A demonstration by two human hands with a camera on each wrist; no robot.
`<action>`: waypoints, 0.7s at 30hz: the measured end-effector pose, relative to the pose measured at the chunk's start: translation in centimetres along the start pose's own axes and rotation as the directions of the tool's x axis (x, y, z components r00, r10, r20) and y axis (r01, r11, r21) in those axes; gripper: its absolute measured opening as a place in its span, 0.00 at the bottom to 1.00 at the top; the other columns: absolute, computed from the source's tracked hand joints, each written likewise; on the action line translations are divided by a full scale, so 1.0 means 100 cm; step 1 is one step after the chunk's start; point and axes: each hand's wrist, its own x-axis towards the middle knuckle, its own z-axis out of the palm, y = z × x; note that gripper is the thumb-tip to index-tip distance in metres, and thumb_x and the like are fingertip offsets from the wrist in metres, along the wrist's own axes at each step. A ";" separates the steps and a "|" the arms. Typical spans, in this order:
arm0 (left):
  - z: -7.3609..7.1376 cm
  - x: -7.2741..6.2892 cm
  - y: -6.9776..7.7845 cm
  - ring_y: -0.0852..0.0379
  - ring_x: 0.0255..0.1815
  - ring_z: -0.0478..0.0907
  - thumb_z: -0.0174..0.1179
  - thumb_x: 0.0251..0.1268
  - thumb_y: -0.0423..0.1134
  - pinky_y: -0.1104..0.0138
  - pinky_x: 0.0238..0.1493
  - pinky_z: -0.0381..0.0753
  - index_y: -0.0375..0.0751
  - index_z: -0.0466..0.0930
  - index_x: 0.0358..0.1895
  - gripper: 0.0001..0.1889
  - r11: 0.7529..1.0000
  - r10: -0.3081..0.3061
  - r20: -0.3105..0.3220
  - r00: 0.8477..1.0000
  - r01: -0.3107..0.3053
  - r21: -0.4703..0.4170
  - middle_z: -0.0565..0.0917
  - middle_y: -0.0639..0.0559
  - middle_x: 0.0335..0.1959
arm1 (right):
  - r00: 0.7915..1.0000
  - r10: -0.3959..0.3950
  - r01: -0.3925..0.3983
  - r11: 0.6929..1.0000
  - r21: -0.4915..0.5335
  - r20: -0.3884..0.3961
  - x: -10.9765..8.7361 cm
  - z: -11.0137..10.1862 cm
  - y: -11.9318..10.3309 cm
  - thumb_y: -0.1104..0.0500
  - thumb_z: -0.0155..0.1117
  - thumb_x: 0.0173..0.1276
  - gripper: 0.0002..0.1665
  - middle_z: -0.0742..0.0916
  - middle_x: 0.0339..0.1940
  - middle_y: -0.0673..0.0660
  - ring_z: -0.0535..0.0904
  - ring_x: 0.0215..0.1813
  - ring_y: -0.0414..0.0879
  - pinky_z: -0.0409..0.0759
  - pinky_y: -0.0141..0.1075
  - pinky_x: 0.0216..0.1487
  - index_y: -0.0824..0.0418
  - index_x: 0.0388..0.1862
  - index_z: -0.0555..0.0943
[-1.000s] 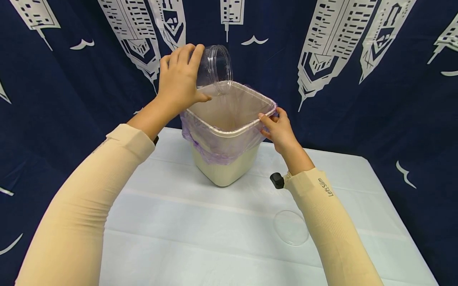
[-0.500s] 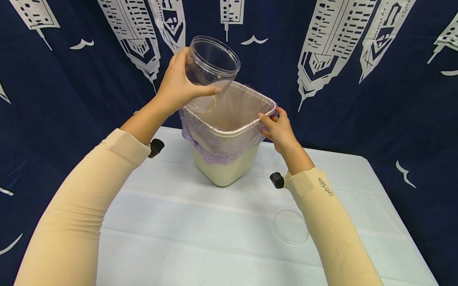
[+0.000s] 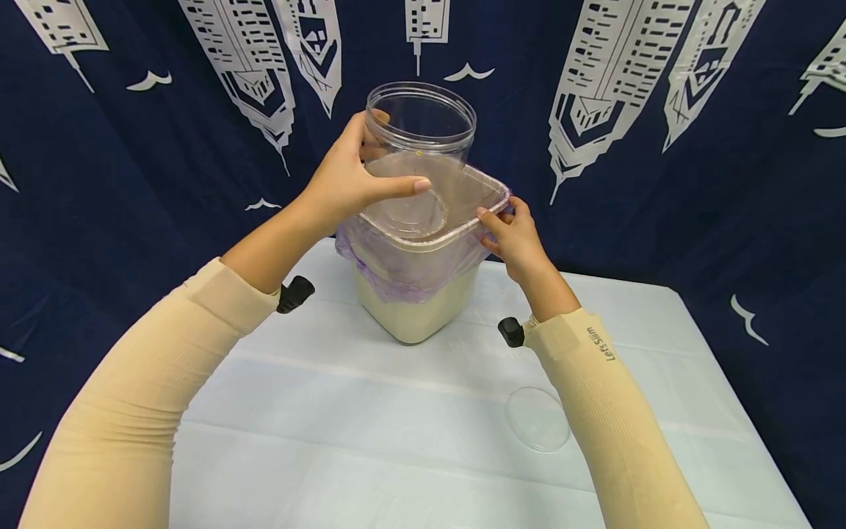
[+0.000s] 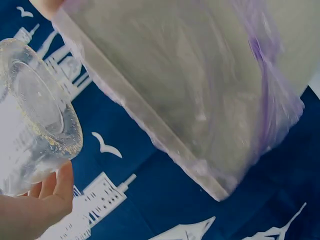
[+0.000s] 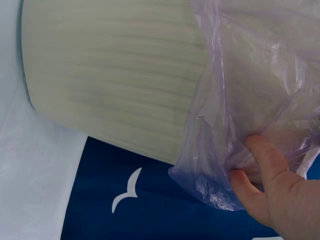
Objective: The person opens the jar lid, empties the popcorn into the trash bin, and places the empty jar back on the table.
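My left hand (image 3: 340, 176) grips a clear plastic jar (image 3: 423, 143) around its side, above the bin's opening. The jar stands nearly upright, its mouth uppermost and uncovered. Yellowish crumbs cling near its base in the left wrist view. Below it is a cream trash bin (image 3: 413, 323) lined with a thin purple trash bag (image 3: 406, 275), folded down over the rim. At the bin's right corner my right hand (image 3: 522, 246) pinches the bagged rim between thumb and fingers. In the right wrist view, fingertips (image 5: 245, 182) press against the bag from outside.
A clear round lid (image 3: 537, 420) lies on the white-covered table (image 3: 363, 441), beside the right forearm. Behind the bin hangs a dark blue curtain (image 3: 502, 139) printed with white buildings and birds. The table's right edge slants toward the front.
My left hand has turned the jar from tipped sideways to nearly upright and moved it right and slightly toward me. The right hand stays on the bin's rim.
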 end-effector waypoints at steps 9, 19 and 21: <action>0.019 -0.020 0.001 0.58 0.54 0.66 0.73 0.38 0.42 0.64 0.50 0.71 0.46 0.56 0.61 0.43 0.993 0.097 0.089 0.991 -0.091 -0.071 0.64 0.55 0.57 | 1.000 0.013 -0.013 1.000 0.003 -0.007 0.001 0.000 0.000 0.62 0.55 0.65 0.40 0.65 0.62 0.66 0.66 0.60 0.53 0.69 0.44 0.55 0.59 0.69 0.44; 0.041 -0.037 -0.002 0.60 0.51 0.69 0.75 0.33 0.35 0.66 0.50 0.70 0.44 0.60 0.59 0.44 0.965 0.235 0.148 0.961 -0.213 -0.152 0.69 0.53 0.51 | 0.985 -0.172 0.168 0.971 -0.170 -0.010 0.000 0.000 0.005 0.63 0.56 0.62 0.31 0.74 0.54 0.64 0.72 0.49 0.49 0.72 0.37 0.49 0.68 0.63 0.59; 0.045 -0.040 -0.005 0.59 0.52 0.67 0.75 0.32 0.35 0.66 0.51 0.69 0.43 0.59 0.59 0.45 0.968 0.229 0.161 0.960 -0.207 -0.142 0.68 0.52 0.53 | 0.988 -0.151 0.148 0.977 -0.153 -0.008 -0.003 0.000 0.004 0.62 0.56 0.62 0.37 0.72 0.57 0.66 0.71 0.52 0.53 0.70 0.39 0.52 0.66 0.66 0.52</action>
